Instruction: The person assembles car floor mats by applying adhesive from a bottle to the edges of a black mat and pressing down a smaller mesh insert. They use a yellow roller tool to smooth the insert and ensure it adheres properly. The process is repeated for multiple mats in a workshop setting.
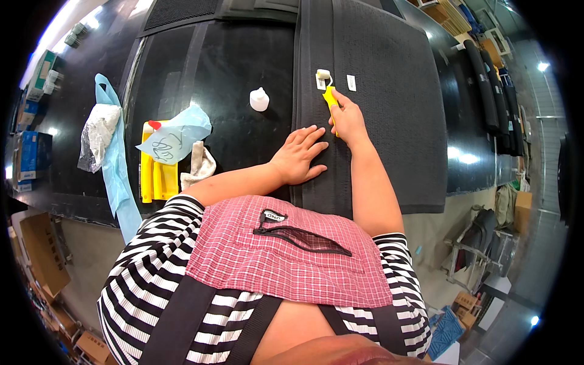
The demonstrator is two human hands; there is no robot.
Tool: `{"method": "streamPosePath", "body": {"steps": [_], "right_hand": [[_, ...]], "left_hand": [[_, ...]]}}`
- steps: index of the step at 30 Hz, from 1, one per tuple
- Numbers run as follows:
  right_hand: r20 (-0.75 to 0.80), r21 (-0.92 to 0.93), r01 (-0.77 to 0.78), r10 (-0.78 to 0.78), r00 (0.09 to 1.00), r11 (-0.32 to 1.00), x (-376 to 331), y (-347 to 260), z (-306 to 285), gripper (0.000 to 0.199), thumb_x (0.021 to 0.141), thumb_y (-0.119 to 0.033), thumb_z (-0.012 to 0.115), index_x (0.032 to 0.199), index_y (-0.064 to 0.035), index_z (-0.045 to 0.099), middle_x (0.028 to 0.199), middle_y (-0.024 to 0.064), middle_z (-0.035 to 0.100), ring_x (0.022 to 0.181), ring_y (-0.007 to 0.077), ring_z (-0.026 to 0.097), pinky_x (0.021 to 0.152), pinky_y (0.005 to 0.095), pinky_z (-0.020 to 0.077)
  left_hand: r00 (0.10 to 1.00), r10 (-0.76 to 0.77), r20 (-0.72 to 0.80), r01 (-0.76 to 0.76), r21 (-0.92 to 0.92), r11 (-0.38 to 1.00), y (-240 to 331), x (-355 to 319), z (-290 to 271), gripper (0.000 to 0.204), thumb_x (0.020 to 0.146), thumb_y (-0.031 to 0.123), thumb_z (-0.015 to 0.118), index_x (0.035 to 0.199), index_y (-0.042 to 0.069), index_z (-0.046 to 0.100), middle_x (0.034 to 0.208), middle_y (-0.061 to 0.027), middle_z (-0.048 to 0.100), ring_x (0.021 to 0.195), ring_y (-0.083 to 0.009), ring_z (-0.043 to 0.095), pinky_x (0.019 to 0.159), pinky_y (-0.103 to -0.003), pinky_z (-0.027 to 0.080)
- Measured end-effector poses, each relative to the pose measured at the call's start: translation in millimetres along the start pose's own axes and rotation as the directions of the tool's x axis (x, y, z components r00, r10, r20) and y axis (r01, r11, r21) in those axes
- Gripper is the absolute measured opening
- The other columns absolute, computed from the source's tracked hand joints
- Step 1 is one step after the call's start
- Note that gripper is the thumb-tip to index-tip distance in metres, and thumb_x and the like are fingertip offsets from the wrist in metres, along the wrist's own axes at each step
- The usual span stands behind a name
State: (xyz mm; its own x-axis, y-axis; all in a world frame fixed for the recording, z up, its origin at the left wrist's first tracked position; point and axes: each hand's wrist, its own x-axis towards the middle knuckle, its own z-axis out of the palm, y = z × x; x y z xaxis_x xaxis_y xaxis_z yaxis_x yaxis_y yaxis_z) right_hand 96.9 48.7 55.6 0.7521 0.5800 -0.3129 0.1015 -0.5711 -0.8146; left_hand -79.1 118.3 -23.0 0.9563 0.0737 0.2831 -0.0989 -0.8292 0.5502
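Roller's [330, 98] yellow hdl part hidden by R hand [349, 120]; white label [320, 85] partly covered by roller head, print too sm. to read. Dk mat [395, 121] cut off at top edge. Yellow item [159, 185] partly behind lt-blue sheet [179, 131].

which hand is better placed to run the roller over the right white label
Likely the right hand: it grips the yellow-handled roller, just left of that label. The left hand lies flat over the left edge of the black mat, farther away.
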Motion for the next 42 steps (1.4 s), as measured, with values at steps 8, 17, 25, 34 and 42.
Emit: {"method": "streamPosePath", "body": {"steps": [8,17,25,34,42], "right_hand": [[-0.011,0.282,0.008,-0.005,1.0,0.959,-18,-10,-10,0.049,0.104,-0.013,0.051,0.152,-0.0108,0.051,0.079,0.0065,0.064,0.057,0.0079,0.056,0.052,0.0239,0.0487],[-0.002,0.137,-0.024,0.025,1.0,0.99,1,-1,5,0.047,0.103,-0.012,0.051,0.15,-0.0093,0.054,0.076,0.008,0.065,0.052,0.0108,0.054,0.051,0.0275,0.0482],[0.029,0.119,-0.055,0.052,0.998,0.991,12,-17,-4,0.046,0.103,-0.013,0.051,0.149,-0.0097,0.055,0.08,0.0084,0.064,0.057,0.0112,0.056,0.053,0.027,0.0494],[0.067,0.295,-0.04,0.021,0.998,0.955,-22,5,-14,0.048,0.103,-0.011,0.05,0.152,-0.0112,0.052,0.088,0.0072,0.066,0.066,0.0077,0.059,0.053,0.0231,0.0496],[0.027,0.258,-0.036,0.03,0.999,0.966,-31,34,3,0.048,0.103,-0.012,0.053,0.151,-0.0116,0.053,0.07,0.0015,0.059,0.048,0.0069,0.048,0.048,0.0233,0.0438]], "left_hand": [[1.0,0.001,-0.005,-0.001,-0.007,1.0,-1,-1,-2,0.06,0.092,0.047,0.066,0.139,0.009,0.058,0.158,-0.0179,0.04,0.151,-0.0354,0.031,0.124,-0.05,0.023],[1.0,-0.009,-0.008,0.009,-0.017,1.0,1,-1,-2,0.06,0.091,0.045,0.069,0.139,0.01,0.058,0.157,-0.0178,0.042,0.15,-0.0366,0.032,0.123,-0.05,0.025],[1.0,-0.005,0.0,0.005,-0.013,1.0,1,0,-2,0.06,0.092,0.047,0.067,0.138,0.01,0.057,0.159,-0.0173,0.039,0.151,-0.0352,0.03,0.124,-0.05,0.023],[1.0,-0.013,0.009,0.013,-0.01,1.0,0,-2,-1,0.061,0.093,0.047,0.065,0.14,0.01,0.056,0.16,-0.0171,0.038,0.152,-0.0342,0.029,0.125,-0.05,0.022],[1.0,-0.013,-0.009,0.013,-0.004,1.0,1,-1,-1,0.061,0.09,0.045,0.07,0.139,0.01,0.057,0.158,-0.016,0.041,0.15,-0.0355,0.032,0.122,-0.05,0.026]]}}
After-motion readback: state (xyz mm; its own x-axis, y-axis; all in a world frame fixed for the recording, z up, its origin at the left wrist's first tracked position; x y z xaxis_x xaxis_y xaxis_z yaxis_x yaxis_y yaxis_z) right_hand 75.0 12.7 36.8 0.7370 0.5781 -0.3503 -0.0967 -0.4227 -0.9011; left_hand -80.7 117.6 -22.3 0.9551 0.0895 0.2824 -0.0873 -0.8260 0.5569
